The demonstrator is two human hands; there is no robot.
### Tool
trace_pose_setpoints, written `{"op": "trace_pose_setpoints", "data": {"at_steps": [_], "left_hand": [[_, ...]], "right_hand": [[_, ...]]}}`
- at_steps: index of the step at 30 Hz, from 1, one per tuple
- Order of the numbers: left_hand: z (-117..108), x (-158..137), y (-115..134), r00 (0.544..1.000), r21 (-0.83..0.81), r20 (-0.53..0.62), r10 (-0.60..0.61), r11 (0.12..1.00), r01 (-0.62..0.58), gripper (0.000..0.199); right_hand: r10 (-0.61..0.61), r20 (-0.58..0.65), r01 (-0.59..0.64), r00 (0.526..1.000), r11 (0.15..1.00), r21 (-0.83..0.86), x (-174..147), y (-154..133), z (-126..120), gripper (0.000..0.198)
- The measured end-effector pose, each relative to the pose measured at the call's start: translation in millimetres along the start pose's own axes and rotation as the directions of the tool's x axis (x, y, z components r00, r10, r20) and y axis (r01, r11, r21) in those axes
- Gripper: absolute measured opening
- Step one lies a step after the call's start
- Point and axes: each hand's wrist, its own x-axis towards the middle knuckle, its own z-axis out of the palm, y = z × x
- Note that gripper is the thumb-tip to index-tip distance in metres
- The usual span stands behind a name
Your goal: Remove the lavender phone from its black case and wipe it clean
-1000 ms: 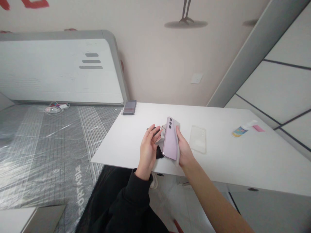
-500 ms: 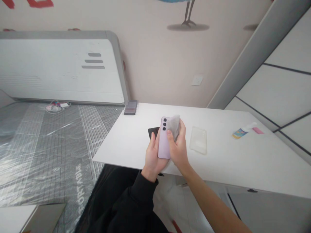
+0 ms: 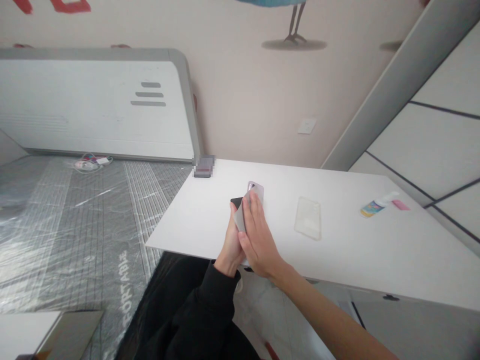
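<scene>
A light purple phone lies back up in my left hand, which is closed around its lower part. My right hand lies over the phone's back, fingers together and stretched along it. Under those fingers is a thin grey cloth, one corner sticking out to the left. Most of the phone is covered, so only its top end shows. Behind my left fingers a flat black object is partly hidden on the white table. A clear phone case rests to the right of my hands.
On the right of the white table lie a spray bottle with a coloured label and a pink item. A blurred dark object is at the far left corner. A plastic-covered bed adjoins the left side.
My right hand has moved left across the phone's back with the cloth, flattening over it. The camera lenses and most of the purple back are now covered.
</scene>
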Motion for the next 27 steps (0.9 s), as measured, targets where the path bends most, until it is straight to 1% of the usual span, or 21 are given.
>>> {"op": "trace_pose_setpoints", "data": {"at_steps": [1,3,5,6,7,9,11,12,14,16,17,18,20,22,24,25,27], "left_hand": [[1.4,-0.7,-2.1,0.999,0.03,0.032,0.011,0.999,-0.012,0.061],[4.2,-2.9,-7.9,0.994,0.111,0.108,0.029,0.993,-0.041,0.063],[4.8,-5.5,-14.5,0.986,0.177,0.165,0.026,0.983,-0.056,0.065],[3.9,-6.5,-17.4,0.984,0.193,0.177,0.027,0.979,-0.062,0.065],[2.1,-7.3,-19.6,0.984,0.189,0.173,0.042,0.979,-0.075,0.064],[-3.0,-7.7,-20.4,0.988,0.137,0.122,0.092,0.985,-0.109,0.06],[-7.8,-6.9,-16.5,0.993,0.048,0.021,0.114,0.992,-0.115,0.056],[-9.1,-6.3,-13.3,0.994,0.01,-0.027,0.109,0.994,-0.109,0.055],[-8.7,-5.3,-6.6,0.992,-0.051,-0.1,0.077,0.995,-0.083,0.06],[-3.9,-5.4,-2.8,0.988,-0.111,-0.134,0.08,0.989,-0.095,0.065],[-0.4,-6.0,-2.6,0.987,-0.141,-0.139,0.078,0.985,-0.098,0.066],[3.3,-7.0,-3.5,0.989,-0.172,-0.139,0.058,0.982,-0.082,0.068],[9.6,-9.4,-7.6,0.994,-0.211,-0.105,-0.02,0.978,-0.003,0.073],[12.1,-10.7,-11.7,0.996,-0.221,-0.043,-0.074,0.973,0.063,0.078],[10.3,-9.8,-13.1,0.999,-0.221,-0.008,-0.037,0.975,0.034,0.077],[8.2,-8.6,-12.6,1.0,-0.218,-0.018,-0.003,0.976,-0.001,0.075],[3.6,-6.0,-10.9,0.995,-0.197,-0.084,0.047,0.978,-0.063,0.072]], "right_hand": [[0.001,-0.031,0.0,1.0,1.0,0.03,7.2,5.5,-3.8,0.071],[0.044,-0.084,-0.038,0.996,0.997,0.066,23.5,16.7,-11.6,0.067],[0.125,-0.114,-0.116,0.986,0.99,0.086,35.6,22.1,-15.3,0.064],[0.174,-0.125,-0.159,0.977,0.98,0.118,37.8,20.7,-14.5,0.065],[0.221,-0.128,-0.199,0.967,0.965,0.17,36.7,16.3,-11.8,0.066],[0.297,-0.125,-0.247,0.947,0.918,0.312,25.3,0.2,-2.0,0.07],[0.305,-0.096,-0.249,0.948,0.893,0.375,7.1,-18.0,8.8,0.07],[0.278,-0.066,-0.234,0.958,0.896,0.378,-1.4,-24.4,12.5,0.07],[0.231,0.01,-0.218,0.973,0.902,0.373,-10.7,-26.7,13.8,0.067],[0.22,0.079,-0.234,0.972,0.905,0.356,-6.5,-14.5,7.1,0.068],[0.231,0.094,-0.249,0.968,0.91,0.332,-0.1,-4.8,1.8,0.069],[0.245,0.098,-0.263,0.965,0.918,0.296,7.9,5.6,-3.9,0.072],[0.27,0.081,-0.281,0.96,0.939,0.198,23.1,22.7,-13.4,0.078],[0.274,0.061,-0.279,0.96,0.955,0.103,29.3,28.3,-16.0,0.082],[0.25,0.037,-0.251,0.968,0.968,0.02,22.7,21.9,-9.9,0.08],[0.225,0.023,-0.225,0.974,0.974,-0.01,16.1,16.1,-4.6,0.079],[0.174,0.0,-0.174,0.985,0.984,-0.037,2.6,5.5,6.0,0.077]]}}
